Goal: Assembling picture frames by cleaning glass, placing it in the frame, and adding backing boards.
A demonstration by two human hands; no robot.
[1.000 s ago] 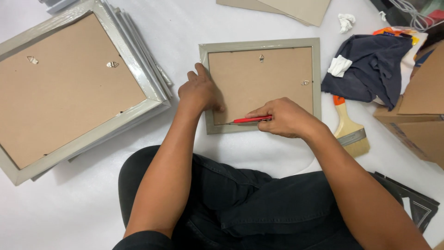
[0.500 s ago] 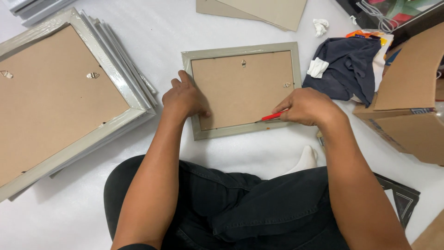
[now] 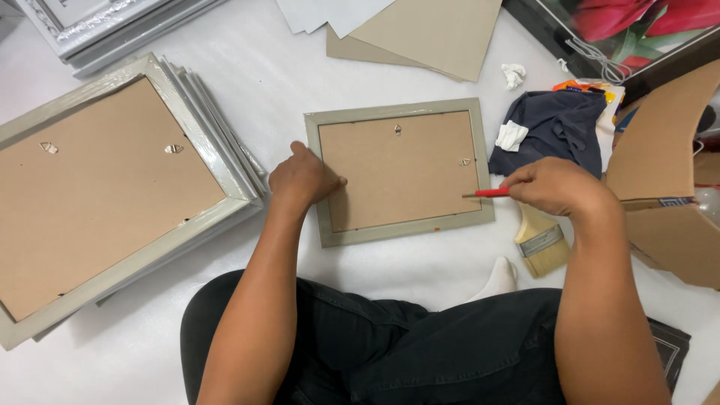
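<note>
I see the small picture frame point(image 3: 401, 171) lying face down on the white floor point(image 3: 285, 82), backing board up, long axis running left to right with a slight tilt, right end higher. My left hand point(image 3: 304, 178) rests flat on its left edge, fingers loosely curled and gripping nothing. My right hand point(image 3: 559, 185) is closed around a red tool point(image 3: 491, 193), which lies nearly level, tip pointing left at the frame's right rail. I cannot make out what kind of tool it is; the hand covers most of it. A paintbrush point(image 3: 541, 241) just beside it is partly hidden under my right wrist. The stack of larger frames point(image 3: 112, 187) at left is cut off by the picture edge.
</note>
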